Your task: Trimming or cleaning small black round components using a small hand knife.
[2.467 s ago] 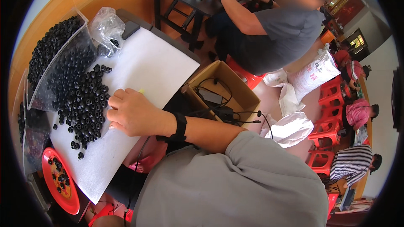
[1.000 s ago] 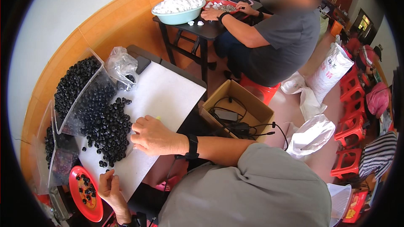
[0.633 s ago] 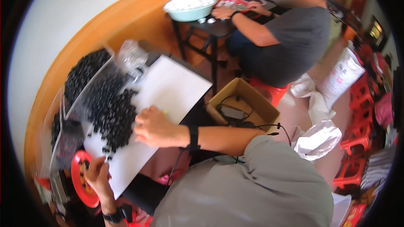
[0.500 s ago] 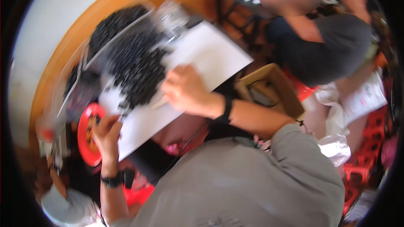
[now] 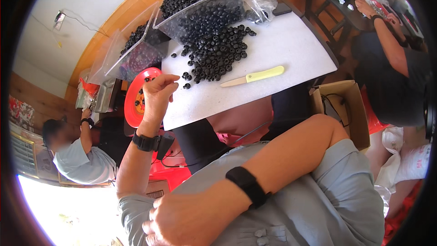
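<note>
My left hand [image 5: 157,94] is raised over the rim of a red plate [image 5: 132,98], beside the white work board [image 5: 282,52]. Its fingers are curled in a loose pinch, and whatever may be between them is too small to make out. Folded across my front, my right hand [image 5: 184,218] rests against my left sleeve, knuckles bent and fingertips hidden. On the board lies a knife [image 5: 252,78] with a yellow-green handle, its blade pointing left. Small black round pieces with holes [image 5: 216,54] are heaped behind it. Several more pieces, some orange, sit on the plate.
A clear plastic bin [image 5: 200,20] full of black pieces stands behind the heap, another bin [image 5: 132,50] to its left. A clear bag [image 5: 259,0] sits at the back. A cardboard box [image 5: 359,114] is on the right. Co-workers sit at left and right.
My right hand has left the board and swung down across my front to my left sleeve; the knife now lies on the board. My left hand stays by the plate. The view has shifted.
</note>
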{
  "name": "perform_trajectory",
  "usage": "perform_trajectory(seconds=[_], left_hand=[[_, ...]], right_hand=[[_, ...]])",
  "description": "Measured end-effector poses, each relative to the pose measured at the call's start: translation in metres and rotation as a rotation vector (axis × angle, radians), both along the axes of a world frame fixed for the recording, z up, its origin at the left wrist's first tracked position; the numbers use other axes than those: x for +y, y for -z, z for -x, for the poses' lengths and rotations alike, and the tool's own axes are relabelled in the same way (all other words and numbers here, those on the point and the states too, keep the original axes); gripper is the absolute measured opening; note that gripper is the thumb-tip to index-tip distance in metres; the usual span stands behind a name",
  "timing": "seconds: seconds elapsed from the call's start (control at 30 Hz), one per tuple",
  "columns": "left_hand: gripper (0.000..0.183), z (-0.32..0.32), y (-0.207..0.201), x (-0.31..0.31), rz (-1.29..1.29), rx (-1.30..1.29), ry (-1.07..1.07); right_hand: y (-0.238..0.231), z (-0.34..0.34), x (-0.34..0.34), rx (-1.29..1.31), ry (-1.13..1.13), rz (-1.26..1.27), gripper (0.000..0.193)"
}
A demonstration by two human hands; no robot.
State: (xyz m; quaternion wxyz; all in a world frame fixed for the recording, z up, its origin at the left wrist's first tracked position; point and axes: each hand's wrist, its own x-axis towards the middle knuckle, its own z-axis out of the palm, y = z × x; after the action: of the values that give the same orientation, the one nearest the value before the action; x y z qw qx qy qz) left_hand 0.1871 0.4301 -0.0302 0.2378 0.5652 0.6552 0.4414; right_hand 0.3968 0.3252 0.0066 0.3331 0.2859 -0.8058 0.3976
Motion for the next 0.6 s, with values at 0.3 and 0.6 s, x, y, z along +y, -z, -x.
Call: perform_trajectory(seconds=[0.3,0.6], left_hand=[[0.018,-0.017,-0.001,-0.004,0.03,0.077,0.015],[0.019,-0.039,-0.016,0.006,-0.015,0.092,0.059]], right_hand=[[-0.044,0.085,-0.013,-0.663,-1.005,-0.357,0.017],[-0.052,0.016,-0.069,-0.174,-0.902,0.016,0.018]])
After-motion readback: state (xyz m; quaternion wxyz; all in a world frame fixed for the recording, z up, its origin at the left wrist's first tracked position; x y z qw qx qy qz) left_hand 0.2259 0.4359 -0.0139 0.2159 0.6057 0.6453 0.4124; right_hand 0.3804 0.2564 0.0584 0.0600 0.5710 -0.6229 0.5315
